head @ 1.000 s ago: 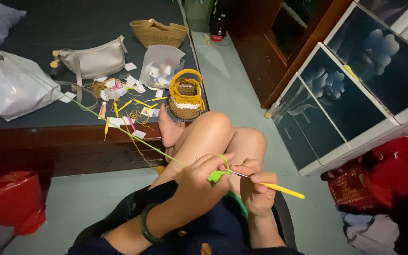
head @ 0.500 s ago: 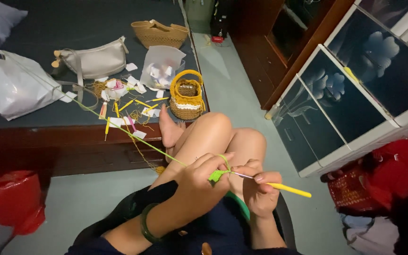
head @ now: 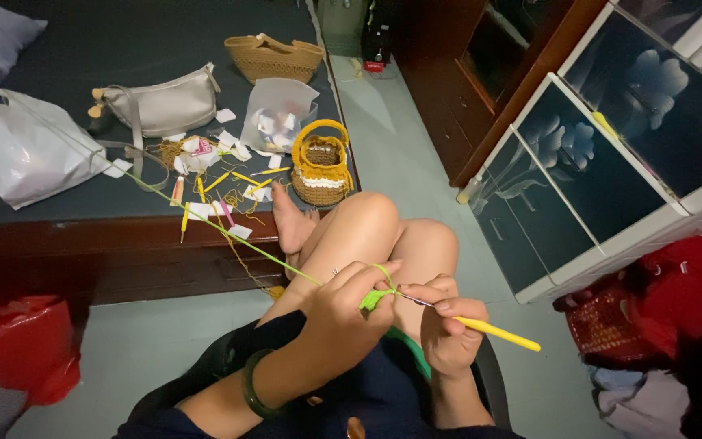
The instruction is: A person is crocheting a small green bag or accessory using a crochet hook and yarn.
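Note:
My left hand [head: 344, 313] pinches a small piece of green crochet work [head: 374, 298] above my knees, with green yarn looped over a finger. A green yarn strand [head: 205, 219] runs up and left from it onto the bed. My right hand [head: 447, 329] grips a crochet hook with a yellow handle [head: 501, 333]; its metal tip is in the green work. Both hands almost touch. A green bangle sits on my left wrist.
A yellow and brown crocheted basket [head: 321, 162] stands at the edge of the dark bed [head: 58, 32], beside scattered hooks and paper scraps. A beige handbag [head: 160, 106], white plastic bag [head: 22, 146], woven bag [head: 274, 57], red bag [head: 14, 345] and glass-door cabinet [head: 611, 154] surround me.
The hook's yellow handle has dipped and shifted slightly right as my right hand works the stitch. My left hand keeps its grip on the green piece.

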